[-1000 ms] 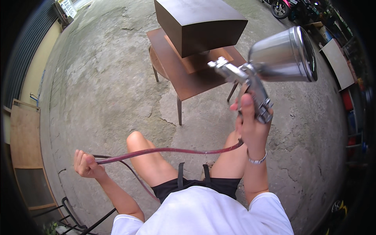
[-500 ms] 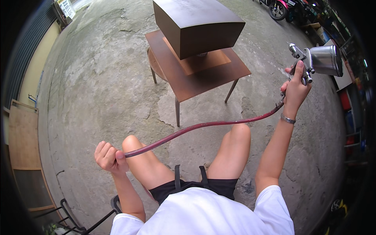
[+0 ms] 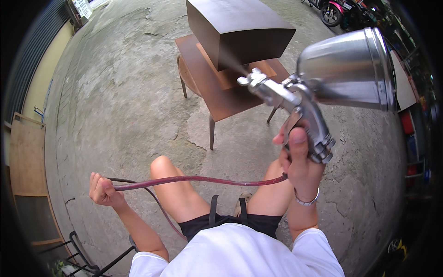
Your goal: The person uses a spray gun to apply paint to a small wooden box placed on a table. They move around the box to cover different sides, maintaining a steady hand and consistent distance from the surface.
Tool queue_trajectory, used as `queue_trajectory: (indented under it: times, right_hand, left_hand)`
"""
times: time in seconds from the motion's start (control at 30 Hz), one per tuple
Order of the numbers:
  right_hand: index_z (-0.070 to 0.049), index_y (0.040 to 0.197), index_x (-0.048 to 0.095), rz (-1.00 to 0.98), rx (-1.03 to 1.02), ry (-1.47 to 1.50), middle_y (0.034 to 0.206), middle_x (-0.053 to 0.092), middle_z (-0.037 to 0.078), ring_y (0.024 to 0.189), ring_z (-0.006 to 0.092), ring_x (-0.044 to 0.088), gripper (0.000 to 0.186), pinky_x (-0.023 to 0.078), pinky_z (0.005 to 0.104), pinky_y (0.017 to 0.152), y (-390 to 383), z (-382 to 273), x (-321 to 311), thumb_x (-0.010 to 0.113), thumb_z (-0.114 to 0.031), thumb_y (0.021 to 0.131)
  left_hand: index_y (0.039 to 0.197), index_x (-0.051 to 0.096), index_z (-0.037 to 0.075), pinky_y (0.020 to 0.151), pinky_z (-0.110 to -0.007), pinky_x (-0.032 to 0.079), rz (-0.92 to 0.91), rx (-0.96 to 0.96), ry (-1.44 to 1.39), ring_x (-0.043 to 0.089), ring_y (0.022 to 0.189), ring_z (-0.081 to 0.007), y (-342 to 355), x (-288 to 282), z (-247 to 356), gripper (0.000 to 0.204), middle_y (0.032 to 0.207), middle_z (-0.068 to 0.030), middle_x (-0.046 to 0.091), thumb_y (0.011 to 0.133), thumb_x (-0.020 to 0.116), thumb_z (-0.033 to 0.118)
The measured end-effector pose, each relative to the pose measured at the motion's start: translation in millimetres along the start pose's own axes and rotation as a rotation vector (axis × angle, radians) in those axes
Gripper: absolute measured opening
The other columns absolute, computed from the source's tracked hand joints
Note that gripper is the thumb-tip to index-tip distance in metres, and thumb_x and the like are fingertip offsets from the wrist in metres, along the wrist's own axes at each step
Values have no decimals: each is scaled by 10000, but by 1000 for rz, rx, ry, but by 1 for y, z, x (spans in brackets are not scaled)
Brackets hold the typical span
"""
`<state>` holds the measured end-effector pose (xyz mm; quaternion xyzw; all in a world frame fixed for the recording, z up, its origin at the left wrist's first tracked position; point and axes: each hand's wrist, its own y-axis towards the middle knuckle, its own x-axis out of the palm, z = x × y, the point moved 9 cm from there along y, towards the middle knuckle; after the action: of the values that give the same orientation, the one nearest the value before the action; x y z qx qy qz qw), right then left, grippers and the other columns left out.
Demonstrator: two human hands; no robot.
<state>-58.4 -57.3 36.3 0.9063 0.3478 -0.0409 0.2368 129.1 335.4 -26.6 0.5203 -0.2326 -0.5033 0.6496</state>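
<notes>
My right hand [image 3: 302,152] is closed round the grip of a silver spray gun [image 3: 281,97] with a large metal cup [image 3: 346,69] on it. A fine mist leaves its nozzle toward the near faces of a dark brown box-like piece [image 3: 244,46] with a curved edge. That piece rests above a brown table [image 3: 226,102], whose top has an orange-brown patch. A dark red hose [image 3: 198,179] runs from the gun's handle to my left hand [image 3: 105,190], whose fingers are wrapped round it. Past that hand, the hose loops back under toward my legs.
A round-seated stool [image 3: 188,78] stands at the table's left side. Cracked concrete floor [image 3: 124,111] surrounds it. Wooden panels [image 3: 34,157] lean at the left wall, near a black metal frame [image 3: 83,258]. A motorcycle [image 3: 332,14] is parked at the far right.
My right hand has brought the spray gun left and nearer to me, and mist now comes from the nozzle. My left hand has shifted left and slightly down with the hose.
</notes>
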Motion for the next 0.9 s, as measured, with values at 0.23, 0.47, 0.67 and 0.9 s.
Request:
queue_trajectory:
  times: [0.23,0.47,0.67,0.9]
  right_hand:
    - [-29,979,659,-187,-30,116,694,587,0,594,61,519,339,407,245,537,-6,-13,33,739,-355,935]
    - [-23,824,676,356,105,-117,628,639,22,448,63,536,459,367,244,416,55,43,-48,683,-461,958]
    - [-12,806,660,623,90,-263,623,634,43,365,73,490,495,331,239,340,85,66,-119,646,-476,976]
    - [1,867,659,653,90,-173,669,649,54,361,73,476,479,315,242,330,65,77,-125,629,-462,989]
  left_hand:
    - [545,313,48,516,-353,143,-17,4,64,245,517,-173,0,-11,-4,576,533,-34,222,996,560,308]
    - [547,301,60,507,-357,155,-117,42,29,248,494,-186,-9,12,18,593,528,-38,226,988,580,341]
    - [521,323,79,494,-351,165,-207,60,-83,254,473,-193,-22,49,50,613,510,-34,236,977,597,384]
    - [527,326,70,496,-351,163,-206,37,-111,252,475,-192,-18,59,50,607,510,-32,236,982,591,372]
